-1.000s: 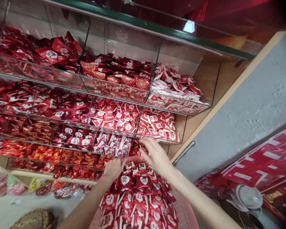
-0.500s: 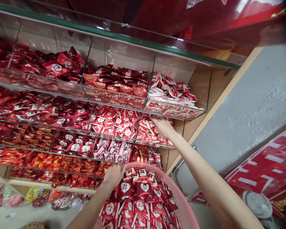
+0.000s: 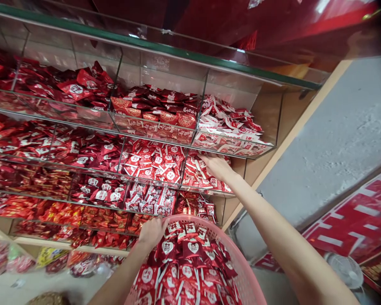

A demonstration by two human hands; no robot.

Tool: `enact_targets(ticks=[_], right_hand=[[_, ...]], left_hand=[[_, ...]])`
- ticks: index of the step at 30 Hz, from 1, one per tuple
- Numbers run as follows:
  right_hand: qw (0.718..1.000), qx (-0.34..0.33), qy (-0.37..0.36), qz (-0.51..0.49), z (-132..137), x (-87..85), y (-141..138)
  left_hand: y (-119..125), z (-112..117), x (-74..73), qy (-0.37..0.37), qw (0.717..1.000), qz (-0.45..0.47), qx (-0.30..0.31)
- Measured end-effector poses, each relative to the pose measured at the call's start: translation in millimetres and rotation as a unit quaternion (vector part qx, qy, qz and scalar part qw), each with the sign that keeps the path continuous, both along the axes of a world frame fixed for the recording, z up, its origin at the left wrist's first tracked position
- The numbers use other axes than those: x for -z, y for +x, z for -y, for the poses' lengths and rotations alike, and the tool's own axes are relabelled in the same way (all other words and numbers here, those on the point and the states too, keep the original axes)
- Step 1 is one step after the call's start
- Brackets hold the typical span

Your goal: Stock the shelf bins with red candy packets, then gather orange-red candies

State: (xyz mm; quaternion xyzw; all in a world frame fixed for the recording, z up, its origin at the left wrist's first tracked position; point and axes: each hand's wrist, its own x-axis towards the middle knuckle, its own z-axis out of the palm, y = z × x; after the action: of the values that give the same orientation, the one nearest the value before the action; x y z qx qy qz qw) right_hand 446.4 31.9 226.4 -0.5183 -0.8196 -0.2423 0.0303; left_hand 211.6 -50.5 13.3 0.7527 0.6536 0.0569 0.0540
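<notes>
A pink plastic basket [image 3: 247, 271] is at the bottom middle, piled with red candy packets [image 3: 187, 271] bearing white printed labels. My left hand [image 3: 150, 233] is closed on its far left rim; part of the fingers is hidden. Up at the shelf, my right hand [image 3: 218, 167] reaches into the right-hand compartment of the second row. Its fingers are stretched out over small red and white packets [image 3: 195, 171] there, and the fingertips are partly lost among them. I cannot see anything held in that hand.
Glass-fronted shelf rows [image 3: 155, 137] full of red wrapped packets run left. Over my right hand hangs the upper compartment's glass front [image 3: 233, 146]. A wooden side panel [image 3: 292, 123] and grey wall [image 3: 336, 123] bound the right. A white fan [image 3: 344, 271] and bagged goods [image 3: 52, 258] are low down.
My right hand has shifted very slightly left over the packets in the same compartment. My left hand and the basket have hardly moved.
</notes>
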Motion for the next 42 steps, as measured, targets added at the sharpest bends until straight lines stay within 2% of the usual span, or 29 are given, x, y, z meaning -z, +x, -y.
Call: enact_targets(ticks=[5,9,12,16,19,22,26,29,33,36,39,42], right_hand=[[0.997,-0.024,0.032,-0.069,1,3.2,6],[0.988,-0.027,0.046,-0.148,12,6.2,10],[0.977,-0.060,0.051,-0.197,32,12.0,8],[0.965,-0.107,0.035,-0.238,76,26.0,-3],[0.956,-0.144,-0.013,-0.254,117,44.3,-17],[0.948,-0.171,-0.112,-0.245,155,72.5,-33],[0.929,-0.160,-0.246,-0.226,195,118.1,-50],[0.917,-0.148,-0.309,-0.205,218,148.1,-57],[0.908,-0.154,-0.349,-0.176,239,179.0,-64],[0.910,-0.158,-0.350,-0.160,247,196.4,-68],[0.915,-0.154,-0.341,-0.153,249,207.7,-72],[0.912,-0.157,-0.343,-0.163,249,210.3,-74]], left_hand=[[1,1,-3.0,-0.013,1.000,-0.003,-0.005],[1,1,-5.6,-0.014,1.000,-0.008,-0.002],[2,2,-7.4,-0.011,1.000,-0.016,-0.001],[3,2,-9.2,-0.024,1.000,-0.019,-0.006],[3,1,-8.2,-0.025,1.000,-0.016,-0.002],[3,-1,-4.4,-0.026,1.000,-0.015,-0.003],[4,-2,0.2,-0.010,1.000,-0.018,-0.002],[4,-1,0.7,-0.017,1.000,-0.022,-0.002],[4,-1,0.2,-0.025,0.999,-0.022,-0.003],[4,0,-0.5,-0.023,0.999,-0.022,-0.003],[4,0,-1.8,-0.031,0.999,-0.022,-0.005],[4,1,-2.8,-0.029,0.999,-0.023,-0.007]])
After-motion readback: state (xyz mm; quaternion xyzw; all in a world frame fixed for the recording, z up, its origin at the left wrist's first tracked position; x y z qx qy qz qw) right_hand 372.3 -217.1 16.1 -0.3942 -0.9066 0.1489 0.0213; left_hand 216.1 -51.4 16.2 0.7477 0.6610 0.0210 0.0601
